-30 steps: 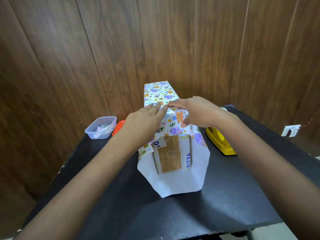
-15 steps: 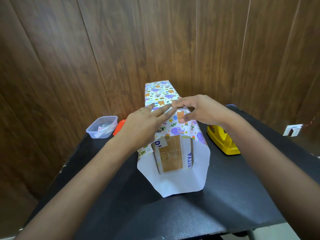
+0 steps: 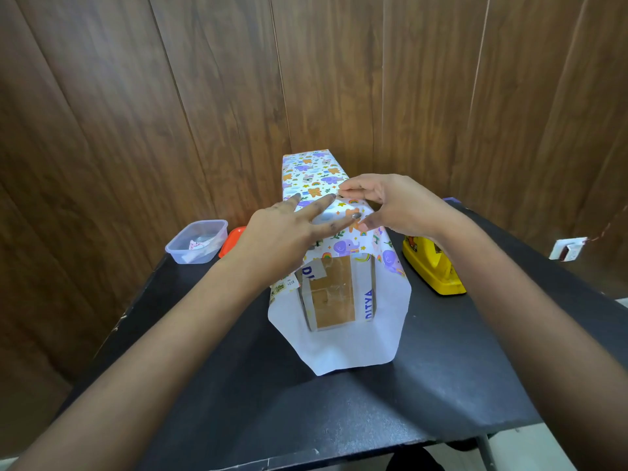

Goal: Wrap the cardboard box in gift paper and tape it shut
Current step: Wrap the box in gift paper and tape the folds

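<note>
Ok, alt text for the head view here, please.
Two bare hands, the left hand flat and the right hand arched, press gift paper onto the top of a long cardboard box on a black table; the box's near end is uncovered. A yellow tape dispenser sits right of it, a clear plastic tub left.

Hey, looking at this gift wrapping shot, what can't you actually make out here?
All in the head view:
- Seam on top of the gift paper: covered by the left hand and right hand, so I cannot tell whether tape is there.
- Orange object: mostly behind the left wrist.
- Print on the cardboard box: cut off by paper.
- Contents of the plastic tub: blurred through its cloudy wall.
- Box's far end: faces away.
</note>
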Motion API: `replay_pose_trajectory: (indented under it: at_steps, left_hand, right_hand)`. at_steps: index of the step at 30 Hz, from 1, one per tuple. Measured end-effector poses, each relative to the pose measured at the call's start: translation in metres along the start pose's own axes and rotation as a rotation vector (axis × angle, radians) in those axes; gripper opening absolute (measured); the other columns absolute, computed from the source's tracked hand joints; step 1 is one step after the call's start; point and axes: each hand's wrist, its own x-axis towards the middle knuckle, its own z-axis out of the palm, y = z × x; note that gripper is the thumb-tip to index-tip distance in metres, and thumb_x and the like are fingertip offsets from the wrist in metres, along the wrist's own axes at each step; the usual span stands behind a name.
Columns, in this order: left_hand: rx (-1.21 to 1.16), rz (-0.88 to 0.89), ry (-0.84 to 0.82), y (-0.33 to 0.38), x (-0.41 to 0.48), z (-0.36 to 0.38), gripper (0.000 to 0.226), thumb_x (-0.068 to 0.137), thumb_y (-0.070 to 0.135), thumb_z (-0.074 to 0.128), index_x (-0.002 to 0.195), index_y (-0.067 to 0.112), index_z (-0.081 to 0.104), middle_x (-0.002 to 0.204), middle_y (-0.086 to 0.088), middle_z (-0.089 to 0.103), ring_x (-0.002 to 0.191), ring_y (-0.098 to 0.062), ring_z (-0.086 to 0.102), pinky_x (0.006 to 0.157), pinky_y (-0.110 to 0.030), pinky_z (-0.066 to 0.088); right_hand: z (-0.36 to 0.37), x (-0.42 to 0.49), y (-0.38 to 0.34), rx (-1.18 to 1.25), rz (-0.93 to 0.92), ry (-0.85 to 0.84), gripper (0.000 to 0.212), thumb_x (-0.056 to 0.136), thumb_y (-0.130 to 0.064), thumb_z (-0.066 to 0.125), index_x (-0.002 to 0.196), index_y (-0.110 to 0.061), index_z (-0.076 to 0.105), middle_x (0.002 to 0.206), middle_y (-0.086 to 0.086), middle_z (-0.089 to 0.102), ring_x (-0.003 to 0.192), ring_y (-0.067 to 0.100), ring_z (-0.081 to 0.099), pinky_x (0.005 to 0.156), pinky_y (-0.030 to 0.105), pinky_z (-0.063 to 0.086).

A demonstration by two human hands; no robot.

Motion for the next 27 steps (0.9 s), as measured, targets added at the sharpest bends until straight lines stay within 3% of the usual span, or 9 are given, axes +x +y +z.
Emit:
replay_pose_trajectory:
  at_steps: [4,7,10,12,14,16,21,27]
  left_hand:
    - [0.015,-0.003,-0.018,0.001,0.000,-0.002,0.072,0.099,0.020,0.035,0.140,0.053,-0.014,0.158,0.010,-0.003,0.140,-0.028,0.026,0.062,-0.027,0.030]
    - [0.013,-0.007,-0.015,0.001,0.000,0.000,0.074,0.099,0.021,0.036,0.138,0.054,-0.017,0.159,0.010,-0.003,0.140,-0.028,0.027,0.062,-0.027,0.032]
    - [0.009,-0.006,0.017,0.000,-0.001,0.004,0.083,0.098,0.020,0.040,0.126,0.056,-0.030,0.158,0.011,-0.003,0.139,-0.029,0.029,0.060,-0.027,0.031]
    - [0.008,-0.007,0.025,-0.001,-0.001,0.006,0.085,0.097,0.019,0.041,0.122,0.055,-0.032,0.158,0.011,-0.003,0.138,-0.028,0.030,0.057,-0.025,0.030]
    - [0.016,-0.004,0.018,0.000,-0.001,0.006,0.086,0.096,0.018,0.041,0.125,0.055,-0.031,0.158,0.011,-0.004,0.139,-0.028,0.030,0.054,-0.025,0.027]
    - [0.028,0.000,0.014,0.001,0.000,0.005,0.085,0.096,0.016,0.040,0.131,0.055,-0.026,0.158,0.011,-0.004,0.140,-0.028,0.028,0.053,-0.025,0.027]
    - [0.038,-0.006,0.012,0.002,0.000,0.007,0.084,0.095,0.014,0.038,0.132,0.056,-0.025,0.158,0.012,-0.005,0.141,-0.027,0.026,0.055,-0.026,0.029]
    - [-0.029,-0.006,0.105,-0.001,-0.001,0.014,0.087,0.093,0.012,0.044,0.122,0.055,-0.026,0.158,0.009,0.005,0.137,-0.030,0.034,0.054,-0.026,0.029]
  right_hand:
    - [0.001,0.001,0.001,0.060,0.009,-0.026,0.068,0.077,0.008,0.068,0.136,-0.019,0.047,0.134,-0.009,0.056,0.121,-0.004,0.046,0.081,0.009,0.043]
    - [-0.009,-0.011,0.008,0.347,0.017,-0.015,0.059,0.081,0.000,0.068,0.134,-0.019,0.050,0.133,-0.009,0.055,0.122,-0.003,0.049,0.094,0.014,0.040]
    - [-0.024,-0.028,0.042,0.495,0.133,0.351,0.039,0.088,-0.015,0.063,0.126,-0.017,0.057,0.121,-0.005,0.061,0.108,0.002,0.057,0.091,0.016,0.042]
    - [-0.029,-0.039,0.079,0.262,0.375,0.569,0.034,0.092,-0.025,0.058,0.121,-0.008,0.061,0.119,0.005,0.063,0.106,0.016,0.058,0.089,0.027,0.045]
    - [-0.029,-0.047,0.112,0.048,0.609,0.510,0.039,0.096,-0.029,0.051,0.113,0.004,0.062,0.119,0.020,0.062,0.110,0.032,0.056,0.092,0.040,0.044]
    - [-0.025,-0.055,0.130,0.000,0.729,0.392,0.041,0.097,-0.031,0.048,0.107,0.006,0.063,0.116,0.022,0.060,0.111,0.035,0.054,0.092,0.041,0.043]
    - [-0.024,-0.054,0.135,0.058,0.684,0.362,0.032,0.094,-0.029,0.055,0.109,-0.002,0.064,0.120,0.015,0.059,0.115,0.029,0.052,0.092,0.038,0.041]
    - [-0.031,-0.037,0.129,0.096,0.740,0.345,0.031,0.088,-0.018,0.065,0.109,0.005,0.066,0.117,0.017,0.061,0.114,0.029,0.054,0.088,0.035,0.042]
